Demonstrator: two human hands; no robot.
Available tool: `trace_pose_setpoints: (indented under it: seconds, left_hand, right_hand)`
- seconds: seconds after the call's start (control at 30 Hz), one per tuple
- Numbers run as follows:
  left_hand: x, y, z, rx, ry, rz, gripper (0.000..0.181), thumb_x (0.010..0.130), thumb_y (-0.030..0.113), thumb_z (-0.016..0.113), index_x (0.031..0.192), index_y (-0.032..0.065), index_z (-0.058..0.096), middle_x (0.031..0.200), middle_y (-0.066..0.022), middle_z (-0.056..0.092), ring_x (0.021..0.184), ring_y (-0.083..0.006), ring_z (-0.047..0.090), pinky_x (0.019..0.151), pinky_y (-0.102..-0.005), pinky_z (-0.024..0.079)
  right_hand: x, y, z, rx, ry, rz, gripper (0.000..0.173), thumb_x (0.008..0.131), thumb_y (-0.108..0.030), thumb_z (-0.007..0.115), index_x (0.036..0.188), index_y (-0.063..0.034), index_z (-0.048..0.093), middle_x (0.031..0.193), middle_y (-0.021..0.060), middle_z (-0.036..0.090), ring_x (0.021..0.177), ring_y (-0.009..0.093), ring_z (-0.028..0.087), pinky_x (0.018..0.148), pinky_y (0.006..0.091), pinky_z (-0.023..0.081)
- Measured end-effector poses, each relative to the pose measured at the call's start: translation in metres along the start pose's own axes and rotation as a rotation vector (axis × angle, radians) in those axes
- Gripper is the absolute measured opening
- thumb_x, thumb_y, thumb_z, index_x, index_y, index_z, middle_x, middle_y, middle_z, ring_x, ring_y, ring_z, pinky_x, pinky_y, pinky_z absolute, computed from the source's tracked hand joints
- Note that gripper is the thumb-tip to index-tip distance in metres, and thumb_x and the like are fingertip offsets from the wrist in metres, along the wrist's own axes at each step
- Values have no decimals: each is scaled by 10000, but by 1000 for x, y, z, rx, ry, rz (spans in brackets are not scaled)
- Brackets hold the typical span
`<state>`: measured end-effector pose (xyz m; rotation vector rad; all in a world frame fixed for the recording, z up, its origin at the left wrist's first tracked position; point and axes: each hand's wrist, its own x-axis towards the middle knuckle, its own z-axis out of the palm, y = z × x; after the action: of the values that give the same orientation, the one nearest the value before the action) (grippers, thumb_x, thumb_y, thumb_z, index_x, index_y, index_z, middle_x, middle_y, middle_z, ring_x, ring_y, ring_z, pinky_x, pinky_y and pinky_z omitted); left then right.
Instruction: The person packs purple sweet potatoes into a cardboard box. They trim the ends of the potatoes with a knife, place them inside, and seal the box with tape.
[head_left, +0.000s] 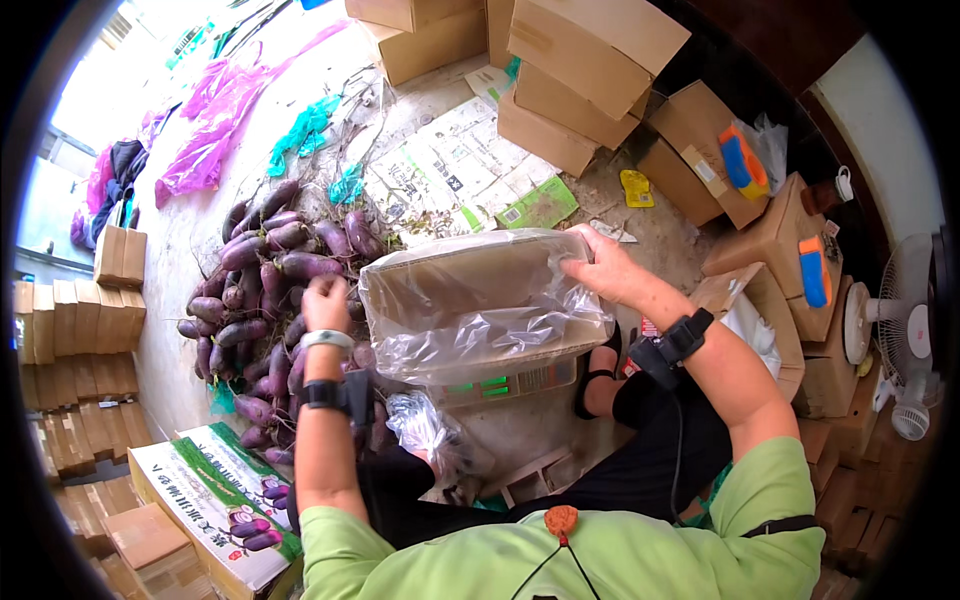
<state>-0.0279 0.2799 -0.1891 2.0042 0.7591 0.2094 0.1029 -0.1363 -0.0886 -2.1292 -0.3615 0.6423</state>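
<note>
A heap of purple root vegetables (244, 332), with thin stringy roots, lies on the floor at the left. Over its right side is my left hand (327, 301), fingers curled at one of the roots; whether they grip it is hidden. Before me an open cardboard box (480, 274) is tilted on its side, its mouth towards me. A clear plastic liner bag (491, 326) covers its inside and folds over the rim. My right hand (600, 264) clasps the box's right end, through the plastic. Nothing shows inside the box.
Cardboard boxes (581, 97) are stacked at the back. Tape dispensers (744, 163) rest on cartons at the right, near a white fan (911, 330). A printed carton (225, 495) stands at lower left. Pink plastic sheeting (217, 131) and flattened printed cardboard (457, 161) lie on the floor.
</note>
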Motion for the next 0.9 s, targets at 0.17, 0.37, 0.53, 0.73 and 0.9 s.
trace_pose_setpoints:
  seconds: [0.17, 0.37, 0.53, 0.73, 0.9]
  left_hand:
    - [-70, 206, -35, -102, -728, 184, 202, 870, 23, 537, 1051, 16, 627, 830, -75, 668, 711, -130, 628, 641, -260, 512]
    - [-72, 213, 80, 968, -1432, 493, 581, 786, 174, 648, 1335, 122, 464, 1263, -184, 530, 1138, -346, 527, 965, -404, 420]
    - [-53, 166, 128, 1173, -1349, 617, 1041, 555, 400, 820, 1429, 146, 314, 1384, -186, 412, 1277, -348, 398, 1068, -384, 329]
    - [-43, 129, 159, 1255, -1218, 742, 1109, 513, 484, 837, 1417, 103, 322, 1392, -181, 405, 1292, -346, 381, 1093, -390, 303]
    - [-44, 110, 194, 1301, -1307, 623, 1082, 505, 506, 834, 1383, 73, 371, 1366, -188, 440, 1265, -350, 417, 1077, -398, 333]
  right_hand:
    - [5, -26, 5, -114, 58, -46, 328, 856, -311, 579, 1028, -33, 554, 912, 207, 637, 872, 344, 617, 744, 410, 472]
    - [4, -32, 11, -71, -4, -85, 305, 857, -246, 583, 1080, -42, 545, 921, 196, 639, 895, 327, 613, 765, 407, 471]
    - [-7, -31, 6, -68, -25, -56, 422, 782, -161, 631, 1173, -80, 493, 950, 160, 638, 884, 266, 618, 782, 367, 476]
    - [-3, -26, 5, 47, -94, 52, 568, 731, -143, 633, 1259, -126, 423, 1002, 162, 625, 914, 274, 610, 804, 372, 476]
    - [7, -19, 7, 144, -189, 61, 626, 729, -145, 646, 1305, -113, 403, 1095, 181, 599, 997, 279, 590, 858, 366, 468]
